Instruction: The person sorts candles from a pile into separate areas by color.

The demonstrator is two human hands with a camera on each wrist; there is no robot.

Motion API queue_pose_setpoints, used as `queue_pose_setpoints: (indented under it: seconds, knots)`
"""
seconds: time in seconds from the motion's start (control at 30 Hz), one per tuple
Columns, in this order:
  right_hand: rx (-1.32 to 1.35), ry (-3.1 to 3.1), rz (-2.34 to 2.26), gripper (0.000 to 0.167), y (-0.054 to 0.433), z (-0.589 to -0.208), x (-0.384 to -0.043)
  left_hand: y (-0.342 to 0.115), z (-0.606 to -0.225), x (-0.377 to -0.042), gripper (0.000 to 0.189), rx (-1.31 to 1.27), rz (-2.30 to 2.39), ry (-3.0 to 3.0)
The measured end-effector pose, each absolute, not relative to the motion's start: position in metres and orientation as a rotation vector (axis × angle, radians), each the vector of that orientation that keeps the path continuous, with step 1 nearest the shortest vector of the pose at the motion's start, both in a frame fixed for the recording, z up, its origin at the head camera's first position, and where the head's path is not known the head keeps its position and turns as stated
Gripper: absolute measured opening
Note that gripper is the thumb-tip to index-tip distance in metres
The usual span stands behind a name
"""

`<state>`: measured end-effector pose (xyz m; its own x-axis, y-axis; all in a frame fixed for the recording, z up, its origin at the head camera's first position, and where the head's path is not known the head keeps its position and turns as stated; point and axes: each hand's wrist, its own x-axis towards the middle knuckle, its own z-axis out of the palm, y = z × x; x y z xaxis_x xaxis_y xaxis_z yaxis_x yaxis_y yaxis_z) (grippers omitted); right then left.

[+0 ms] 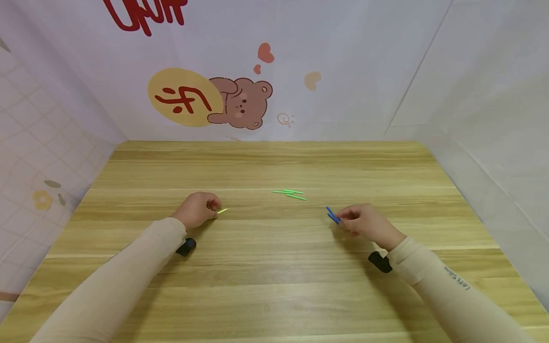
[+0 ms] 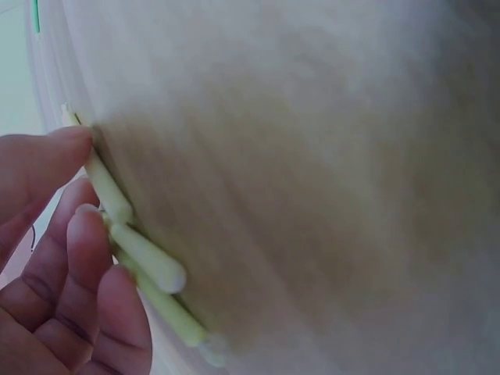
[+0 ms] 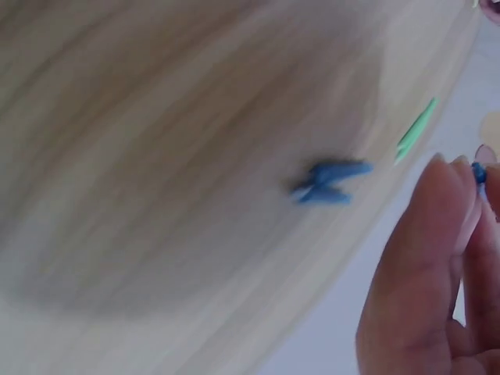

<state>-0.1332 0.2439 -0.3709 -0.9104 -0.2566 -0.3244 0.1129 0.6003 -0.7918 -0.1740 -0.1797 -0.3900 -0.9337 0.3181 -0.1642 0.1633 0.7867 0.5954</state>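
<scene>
On the left of the table, my left hand [image 1: 198, 209] pinches a thin, yellow, candle-like stick [image 2: 108, 187] between thumb and fingers. Two more yellow sticks [image 2: 152, 258] lie beside its fingertips in the left wrist view. On the right, my right hand [image 1: 368, 223] pinches a blue stick [image 3: 478, 173] between thumb and fingertips, most of it hidden by the fingers. Beyond these fingers in the right wrist view, two blue sticks [image 3: 332, 170] lie on the table in a V. Several green sticks [image 1: 296, 196] lie together between the hands, farther back.
The wood-grain table [image 1: 274, 276] meets a pale cloth backdrop [image 1: 351, 105] printed with a bear and hearts. Similar cloth hangs along both sides. A black wrist device [image 1: 186, 247] sits under the left wrist, another black device [image 1: 380, 262] under the right.
</scene>
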Motion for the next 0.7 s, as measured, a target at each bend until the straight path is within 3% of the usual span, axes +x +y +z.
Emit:
queue_pose_setpoints:
  seconds: [0.7]
  knots:
    - [-0.055, 2.524, -1.061, 0.028, 0.266, -0.381, -0.145, -0.179, -0.391, -0.175, 0.014, 0.348, 0.876, 2.703]
